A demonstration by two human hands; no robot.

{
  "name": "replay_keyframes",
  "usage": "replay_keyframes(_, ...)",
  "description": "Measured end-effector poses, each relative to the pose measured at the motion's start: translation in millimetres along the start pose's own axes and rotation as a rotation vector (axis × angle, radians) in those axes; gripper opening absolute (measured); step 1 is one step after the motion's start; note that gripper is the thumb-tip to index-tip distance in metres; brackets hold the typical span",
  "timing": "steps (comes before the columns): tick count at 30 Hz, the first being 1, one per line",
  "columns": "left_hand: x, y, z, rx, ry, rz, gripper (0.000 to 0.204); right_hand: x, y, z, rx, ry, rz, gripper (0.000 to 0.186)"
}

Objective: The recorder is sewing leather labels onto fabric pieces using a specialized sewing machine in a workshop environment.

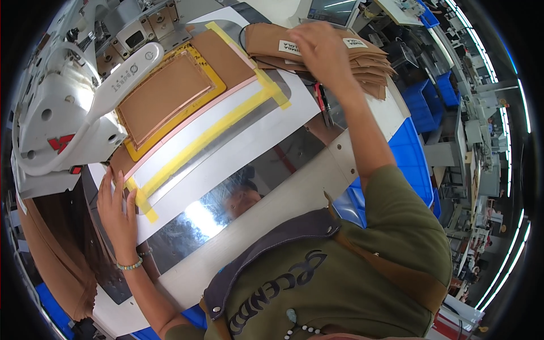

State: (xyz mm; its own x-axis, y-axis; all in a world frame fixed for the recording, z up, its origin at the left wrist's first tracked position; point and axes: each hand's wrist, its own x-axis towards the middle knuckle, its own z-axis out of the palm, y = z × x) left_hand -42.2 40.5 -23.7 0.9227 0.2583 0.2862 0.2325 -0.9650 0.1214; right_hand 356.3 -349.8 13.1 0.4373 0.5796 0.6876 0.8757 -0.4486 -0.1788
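Observation:
My left hand (116, 209) lies with its fingers stretched out at the lower left corner of a flat brown fabric piece (229, 59), beside yellow tape (187, 161). A yellow clamp frame (221, 85) of a sewing machine sits on this fabric, around a brown rectangular panel (164, 96). My right hand (323, 51) is over a stack of brown fabric pieces (266, 39) with white labels. Its fingers look bent together and slightly blurred. Whatever they hold, if anything, I cannot make out.
The white sewing machine head and arm (62, 107) take up the left. Red-handled snips (323, 102) lie by the stack. A shiny metal plate (226, 198) is in front. Brown fabric (51, 249) hangs at the left. Blue bins (408, 158) stand at the right, below a screen (328, 11).

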Motion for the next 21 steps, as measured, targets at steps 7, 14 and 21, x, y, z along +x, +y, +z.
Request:
replay_keyframes(7, 0, 2, -9, -0.016, -0.004, -0.048, 0.048, 5, 53, 16, -0.107, -0.357, 0.206, 0.023)
replay_keyframes(14, 10, -17, -34, -0.065, -0.047, 0.014, 0.041, 69, -7, 11, 0.292, -0.21, 0.366, 0.017)
replay_keyframes(21, 59, -32, 1, -0.101, -0.065, 0.129, 0.035, 102, -118, 126, 0.282, -0.072, -0.436, 0.018)
